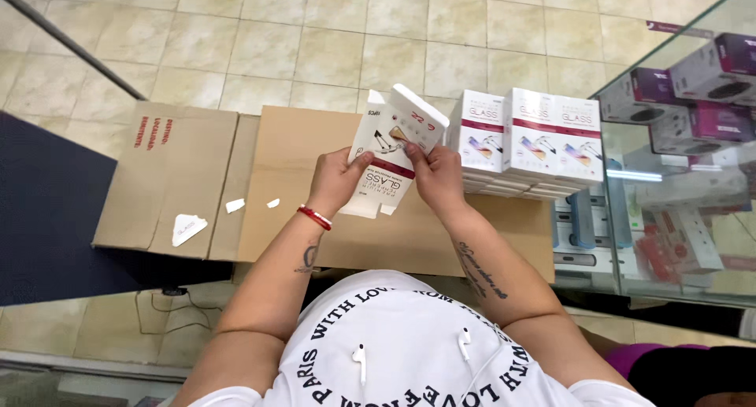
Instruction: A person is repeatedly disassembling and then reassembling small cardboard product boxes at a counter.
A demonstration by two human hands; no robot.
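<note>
White-and-maroon box [391, 151], brown cardboard [299, 155]

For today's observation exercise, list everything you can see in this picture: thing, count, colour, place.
Flat white carton: one, white and maroon, held in both hands.
Stacked cartons: two stacks, white and maroon, right on the cardboard.
Cardboard boxes: two, brown, under the hands.
Paper scraps: three, white, on the cardboard.
Glass case: one, clear, right, holding purple and white boxes.
Earbuds: two, white, on the shirt.
Bracelet: one, red, left wrist.
Left hand; right hand.
</note>
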